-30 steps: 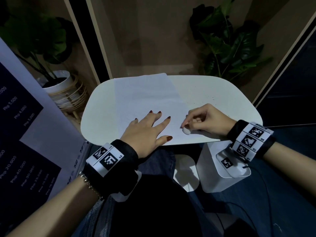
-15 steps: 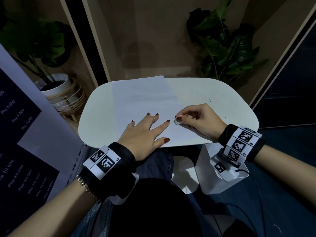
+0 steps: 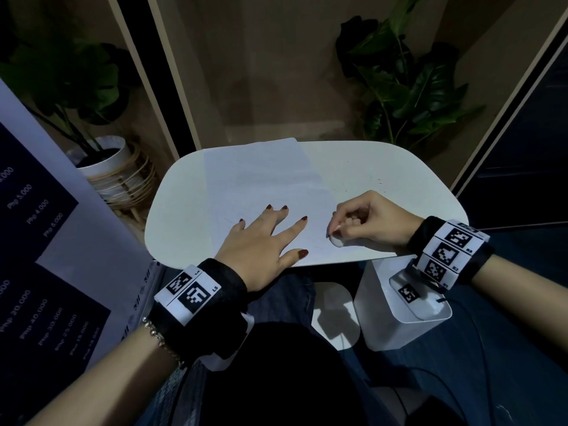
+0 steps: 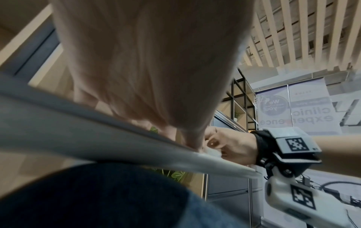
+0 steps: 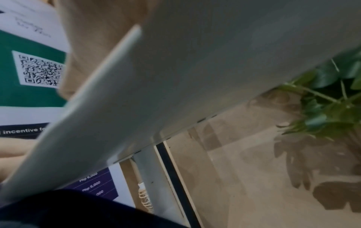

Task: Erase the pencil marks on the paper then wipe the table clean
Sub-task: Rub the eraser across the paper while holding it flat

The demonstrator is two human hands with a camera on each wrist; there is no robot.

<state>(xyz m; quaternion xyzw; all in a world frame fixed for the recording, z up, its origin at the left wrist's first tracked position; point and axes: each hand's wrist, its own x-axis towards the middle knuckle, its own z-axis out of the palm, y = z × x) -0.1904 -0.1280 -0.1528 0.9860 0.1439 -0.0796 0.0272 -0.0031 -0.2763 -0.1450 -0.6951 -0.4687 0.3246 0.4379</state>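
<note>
Nearest: left hand (image 3: 261,241) flat, fingers spread, pinning the paper (image 3: 264,192) at its near edge. Just to its right, right hand (image 3: 365,221) curled, pinching a small white eraser (image 3: 335,240) pressed onto the sheet's near right corner. Paper's long axis runs away from the person across the table (image 3: 384,167); faint marks lie left of the eraser, toward the pinning hand. Specks dot the far right tabletop.

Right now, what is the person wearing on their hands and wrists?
Left hand: dark red nail polish, a black wrist strap with white square-coded marker tags, and a beaded bracelet. Right hand: the same black strap and tags, with a white camera housing beneath.
</note>
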